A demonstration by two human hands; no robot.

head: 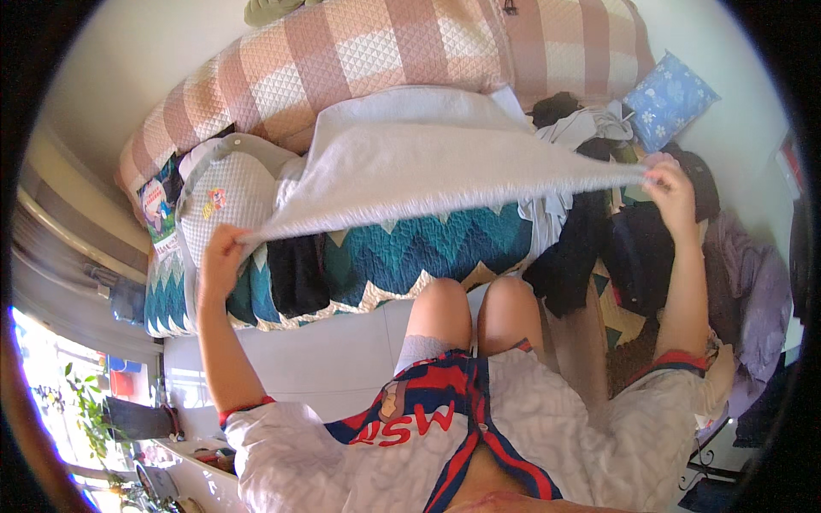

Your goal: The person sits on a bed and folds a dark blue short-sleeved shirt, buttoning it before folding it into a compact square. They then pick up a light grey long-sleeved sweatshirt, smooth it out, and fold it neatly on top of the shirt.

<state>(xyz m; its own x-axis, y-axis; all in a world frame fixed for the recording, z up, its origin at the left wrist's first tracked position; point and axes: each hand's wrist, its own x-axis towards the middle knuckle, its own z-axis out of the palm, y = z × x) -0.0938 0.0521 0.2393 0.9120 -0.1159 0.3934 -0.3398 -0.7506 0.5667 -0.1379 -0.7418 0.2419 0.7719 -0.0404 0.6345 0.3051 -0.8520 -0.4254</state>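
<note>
A pale grey cloth [436, 154], with a fuzzy near edge, stretches between my two hands over a sofa. Its left corner is pinched in my left hand [221, 256], and my right hand [672, 189] grips the right corner. The edge between them is pulled taut and slopes up to the right. The far part of the cloth reaches the sofa's backrest; whether it is a garment or a towel I cannot tell. Beside my left hand lies a light grey quilted piece [247, 183] with a small cartoon patch.
Under the cloth is a teal zigzag quilted sofa cover [430, 250]; behind it, a pink-checked backrest cover [365, 58]. Dark clothes [641, 256] pile at the right, near a blue floral cushion [670, 99]. A black cloth [296, 276] and a printed bag [160, 211] lie left.
</note>
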